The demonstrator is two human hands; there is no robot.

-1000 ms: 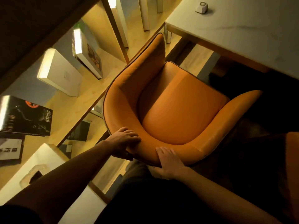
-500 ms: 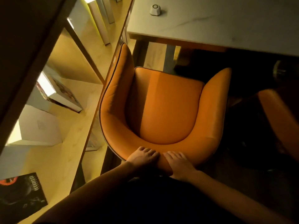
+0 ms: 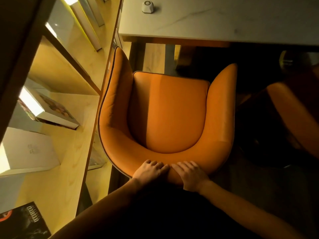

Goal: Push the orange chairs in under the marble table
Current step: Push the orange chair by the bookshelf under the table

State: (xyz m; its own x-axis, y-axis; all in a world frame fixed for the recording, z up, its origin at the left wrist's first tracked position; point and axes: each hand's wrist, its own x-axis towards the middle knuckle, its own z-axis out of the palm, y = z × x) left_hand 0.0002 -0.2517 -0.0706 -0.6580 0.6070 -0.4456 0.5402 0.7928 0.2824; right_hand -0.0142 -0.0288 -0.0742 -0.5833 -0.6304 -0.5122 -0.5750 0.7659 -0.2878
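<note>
An orange leather tub chair (image 3: 170,114) stands directly below me, its open front facing the marble table (image 3: 224,19) at the top. The seat's front edge lies short of the table's near edge. My left hand (image 3: 151,170) and my right hand (image 3: 190,174) rest side by side on top of the curved backrest, fingers wrapped over it. A second orange chair (image 3: 293,107) shows partly at the right, in shadow.
A wooden bookshelf unit (image 3: 69,152) with several books and boxes runs close along the chair's left side. A small white device (image 3: 147,6) sits on the table near its left corner. The table's leg (image 3: 138,54) stands beyond the chair's left arm.
The chair has swung from an angle to face the table squarely. My hands have come together at the middle of the backrest. The second chair has come into view on the right.
</note>
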